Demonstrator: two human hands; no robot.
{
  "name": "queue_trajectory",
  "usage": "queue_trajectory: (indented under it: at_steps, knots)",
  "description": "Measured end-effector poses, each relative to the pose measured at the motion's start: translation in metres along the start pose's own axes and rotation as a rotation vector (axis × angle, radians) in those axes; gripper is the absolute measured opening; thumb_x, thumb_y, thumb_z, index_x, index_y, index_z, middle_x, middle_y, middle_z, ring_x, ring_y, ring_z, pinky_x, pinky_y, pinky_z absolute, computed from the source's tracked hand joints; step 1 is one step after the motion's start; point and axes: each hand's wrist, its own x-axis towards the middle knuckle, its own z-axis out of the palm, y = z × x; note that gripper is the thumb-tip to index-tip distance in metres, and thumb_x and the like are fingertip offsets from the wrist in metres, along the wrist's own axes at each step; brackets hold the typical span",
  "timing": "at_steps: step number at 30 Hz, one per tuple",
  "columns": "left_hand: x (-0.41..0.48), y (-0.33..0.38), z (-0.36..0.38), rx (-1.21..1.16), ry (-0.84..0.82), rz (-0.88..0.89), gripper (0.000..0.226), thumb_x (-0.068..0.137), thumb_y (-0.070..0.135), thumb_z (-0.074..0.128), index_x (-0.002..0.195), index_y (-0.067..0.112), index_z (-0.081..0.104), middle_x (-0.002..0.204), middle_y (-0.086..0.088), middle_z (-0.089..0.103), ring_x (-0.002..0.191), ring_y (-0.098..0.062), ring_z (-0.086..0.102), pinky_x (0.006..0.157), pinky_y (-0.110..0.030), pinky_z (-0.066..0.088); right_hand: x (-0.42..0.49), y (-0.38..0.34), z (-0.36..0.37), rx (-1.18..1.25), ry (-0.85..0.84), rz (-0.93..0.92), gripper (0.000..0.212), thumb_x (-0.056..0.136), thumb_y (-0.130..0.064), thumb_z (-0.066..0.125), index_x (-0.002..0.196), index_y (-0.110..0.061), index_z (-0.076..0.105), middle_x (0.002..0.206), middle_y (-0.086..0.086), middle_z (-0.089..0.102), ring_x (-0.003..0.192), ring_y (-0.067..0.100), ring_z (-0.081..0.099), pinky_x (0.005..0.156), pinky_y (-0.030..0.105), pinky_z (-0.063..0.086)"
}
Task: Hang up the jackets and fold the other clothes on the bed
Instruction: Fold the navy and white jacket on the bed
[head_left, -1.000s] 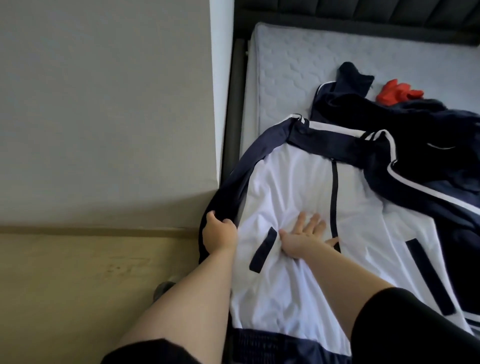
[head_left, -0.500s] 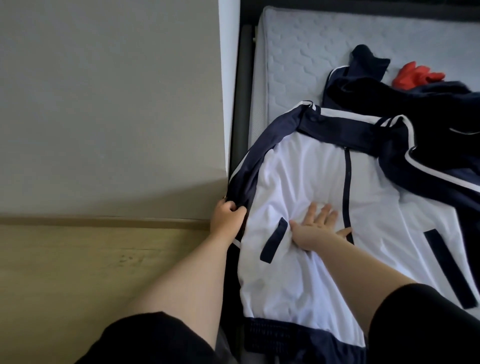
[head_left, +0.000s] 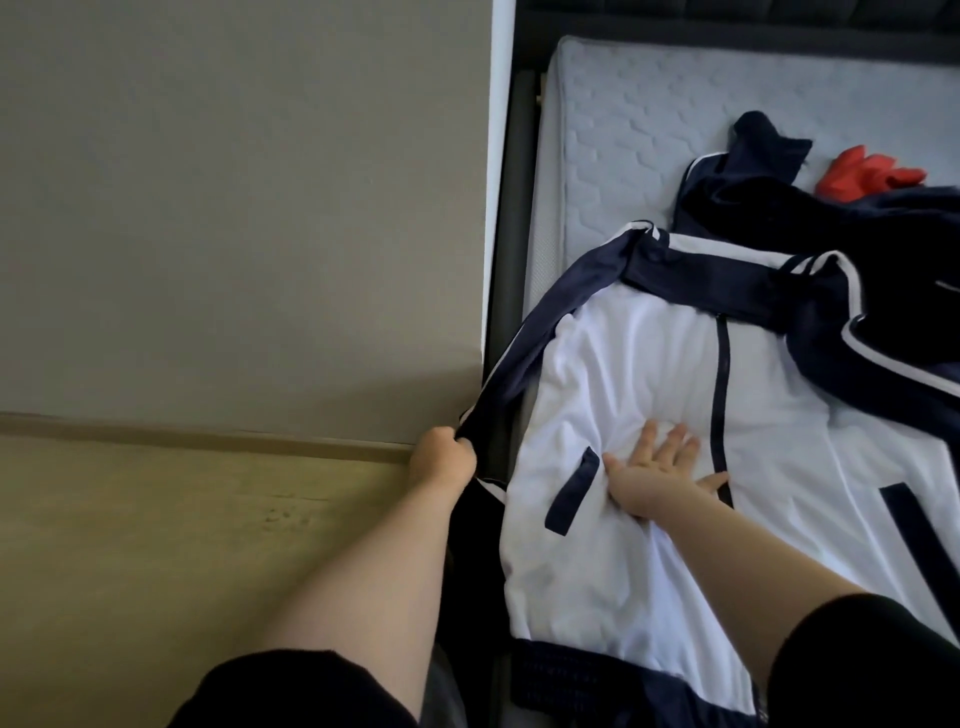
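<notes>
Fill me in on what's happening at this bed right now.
A person is working on a white and navy jacket spread front-up on the mattress. The left hand is closed on the jacket's navy sleeve, which stretches out past the bed's edge. The right hand lies flat and open on the white front, beside the zip. Further up the bed lie a dark navy garment and something red, both untouched. Nothing is hung or folded yet.

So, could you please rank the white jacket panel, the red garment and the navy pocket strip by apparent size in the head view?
1. White jacket panel, by far the largest.
2. Red garment, partly hidden and farther away, so its true size is unsure.
3. Navy pocket strip, slightly smaller, close to the red garment.
</notes>
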Motion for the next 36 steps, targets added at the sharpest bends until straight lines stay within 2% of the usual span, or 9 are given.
queue_trajectory:
  at_steps: [5, 8, 10, 13, 15, 20, 25, 31, 36]
  knots:
    - [-0.013, 0.026, -0.052, -0.186, 0.545, 0.081, 0.024, 0.095, 0.02, 0.049, 0.079, 0.002, 0.056, 0.087, -0.026, 0.063, 0.081, -0.042, 0.058, 0.063, -0.037, 0.032, 0.0, 0.002, 0.0, 0.013, 0.005, 0.005, 0.075, 0.095, -0.061, 0.013, 0.147, -0.02, -0.024, 0.155, 0.011, -0.027, 0.143, 0.031, -0.023, 0.108, 0.067, -0.006]
    - [-0.04, 0.066, -0.071, -0.277, 0.593, 0.305, 0.022, 0.093, 0.017, 0.053, 0.074, 0.006, 0.054, 0.076, -0.023, 0.062, 0.07, -0.04, 0.054, 0.059, -0.036, 0.026, 0.0, 0.006, -0.002, 0.092, 0.002, -0.038, 0.077, 0.094, -0.062, 0.017, 0.148, -0.023, -0.021, 0.156, 0.009, -0.026, 0.144, 0.029, -0.022, 0.108, 0.064, -0.009]
    - [-0.071, 0.092, -0.068, -0.281, 0.396, 0.477, 0.023, 0.091, 0.018, 0.056, 0.07, 0.012, 0.05, 0.07, -0.018, 0.059, 0.068, -0.04, 0.052, 0.057, -0.036, 0.026, 0.002, 0.016, -0.005, 0.237, 0.028, -0.079, 0.075, 0.095, -0.06, 0.024, 0.151, -0.024, -0.01, 0.159, 0.006, -0.018, 0.146, 0.026, -0.015, 0.11, 0.06, -0.009]
    - [-0.115, 0.114, -0.048, -0.129, -0.38, 0.689, 0.011, 0.088, 0.024, 0.063, 0.086, 0.014, 0.069, 0.089, -0.004, 0.071, 0.088, -0.021, 0.065, 0.078, -0.029, 0.049, 0.0, 0.041, -0.019, 0.97, -0.042, -0.154, 0.057, 0.099, -0.049, 0.031, 0.147, -0.017, 0.031, 0.152, 0.009, 0.033, 0.138, 0.023, 0.034, 0.114, 0.048, 0.024]
    - [-0.129, 0.11, -0.034, -0.082, -0.723, 0.669, 0.019, 0.088, 0.021, 0.063, 0.103, 0.017, 0.073, 0.103, 0.003, 0.072, 0.096, -0.006, 0.064, 0.092, -0.021, 0.047, -0.008, 0.061, -0.025, 1.462, -0.068, -0.139, 0.05, 0.102, -0.042, 0.029, 0.132, -0.008, 0.05, 0.126, 0.011, 0.062, 0.111, 0.02, 0.06, 0.086, 0.031, 0.05]
    - [-0.107, 0.078, -0.028, -0.012, -0.097, 0.527, 0.037, 0.088, 0.01, 0.05, 0.12, 0.022, 0.065, 0.125, -0.001, 0.062, 0.116, -0.021, 0.055, 0.098, -0.029, 0.043, -0.027, 0.088, -0.024, 1.506, 0.119, -0.039, 0.027, 0.096, -0.021, 0.043, 0.1, -0.004, 0.064, 0.106, 0.016, 0.067, 0.085, 0.021, 0.06, 0.073, 0.029, 0.046]
    - [-0.085, 0.05, -0.017, 0.119, -0.251, 0.131, 0.077, 0.089, 0.034, 0.058, 0.151, 0.021, 0.015, 0.154, -0.007, 0.025, 0.14, -0.031, 0.025, 0.114, -0.043, 0.025, -0.058, 0.059, -0.017, 1.217, 0.252, -0.128, 0.023, 0.091, -0.025, 0.055, 0.105, -0.006, 0.057, 0.072, 0.004, 0.061, 0.057, 0.018, 0.054, 0.055, 0.03, 0.045]
    - [-0.081, 0.033, -0.014, -0.772, -0.327, -0.496, 0.063, 0.091, 0.033, 0.061, 0.14, 0.001, 0.037, 0.141, -0.021, 0.044, 0.127, -0.035, 0.047, 0.108, -0.044, 0.036, -0.057, 0.03, -0.01, 1.448, -0.081, 0.042, 0.012, 0.088, -0.014, 0.062, 0.093, -0.009, 0.052, 0.071, 0.008, 0.051, 0.059, 0.02, 0.049, 0.05, 0.026, 0.029]
    - [-0.09, 0.034, -0.03, -0.848, -0.464, -0.499, 0.025, 0.1, 0.025, 0.045, 0.109, 0.009, 0.062, 0.105, -0.012, 0.065, 0.095, -0.026, 0.063, 0.079, -0.036, 0.052, -0.053, 0.038, 0.01, 1.372, -0.087, 0.047, 0.018, 0.088, 0.002, 0.048, 0.099, -0.008, 0.057, 0.076, 0.012, 0.056, 0.062, 0.023, 0.049, 0.053, 0.028, 0.039]
